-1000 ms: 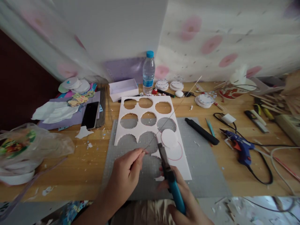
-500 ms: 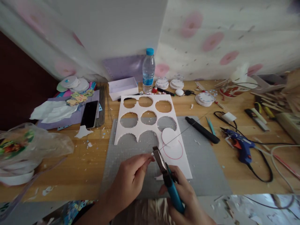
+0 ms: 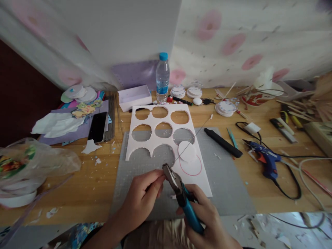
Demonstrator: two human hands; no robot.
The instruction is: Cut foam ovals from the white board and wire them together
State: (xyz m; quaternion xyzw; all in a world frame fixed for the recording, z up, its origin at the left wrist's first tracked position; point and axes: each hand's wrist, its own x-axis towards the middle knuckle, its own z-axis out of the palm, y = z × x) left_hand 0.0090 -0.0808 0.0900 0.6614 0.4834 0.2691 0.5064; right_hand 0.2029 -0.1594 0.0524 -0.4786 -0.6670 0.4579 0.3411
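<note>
My right hand (image 3: 202, 218) is wrapped round the blue handles of a pair of pliers (image 3: 188, 207). Its metal jaws point up and left, right beside the fingertips of my left hand (image 3: 144, 193). A thin wire (image 3: 187, 147) slants from the jaws to the upper right, over a white foam board. My left fingers are pinched at the wire's lower end, which they cover. The foam board (image 3: 130, 141) has several round holes and a red drawn circle. A loose white disc (image 3: 187, 151) rests on it, overlapping that circle.
Under the board lies a grey cutting mat (image 3: 225, 186). To the right are a black cutter (image 3: 223, 142) and a blue glue gun (image 3: 264, 155) with its cord. A water bottle (image 3: 162, 77) and white box (image 3: 135, 98) stand behind; a phone (image 3: 98, 127) lies left.
The pliers' jaws have moved slightly left, close against my left fingertips. The wire now slants more steeply, its far end further left. A white bit seen at my left fingertips is now hidden.
</note>
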